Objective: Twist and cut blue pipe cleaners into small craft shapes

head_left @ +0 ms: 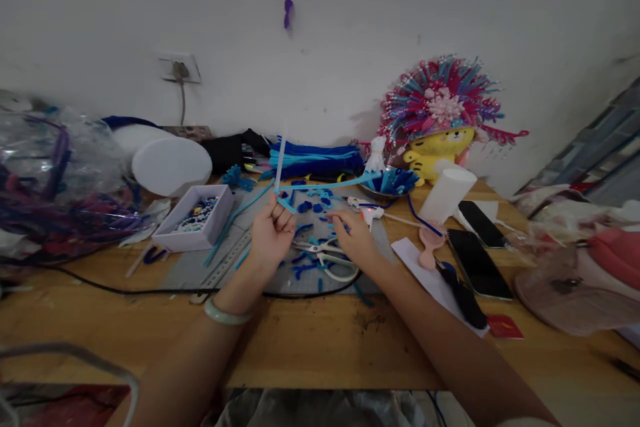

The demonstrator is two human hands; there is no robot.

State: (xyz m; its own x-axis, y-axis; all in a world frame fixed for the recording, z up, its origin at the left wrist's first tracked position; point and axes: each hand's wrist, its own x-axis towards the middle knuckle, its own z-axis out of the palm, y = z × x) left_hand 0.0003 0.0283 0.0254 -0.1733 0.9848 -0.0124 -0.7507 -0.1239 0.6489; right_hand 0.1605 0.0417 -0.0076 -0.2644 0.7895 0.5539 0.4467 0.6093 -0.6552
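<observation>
My left hand [270, 235] is closed around light blue pipe cleaners [280, 160]; one stands upright and another runs off to the right. A pale bracelet circles that wrist. My right hand [356, 235] rests on the grey cutting mat [200, 267], fingers curled and pinching at small blue pipe-cleaner scraps [310, 205]. White-handled scissors [330, 259] lie between and just below the two hands. A white glue gun [367, 210] lies just beyond my right hand.
A lilac box of beads [195, 217] sits left of the mat. Bundled blue pipe cleaners [315, 159], a yellow plush under a pipe-cleaner headdress [440, 113], a white cup [447, 193] and two phones [477, 260] stand behind and right. A black cable [125, 288] crosses the wooden table.
</observation>
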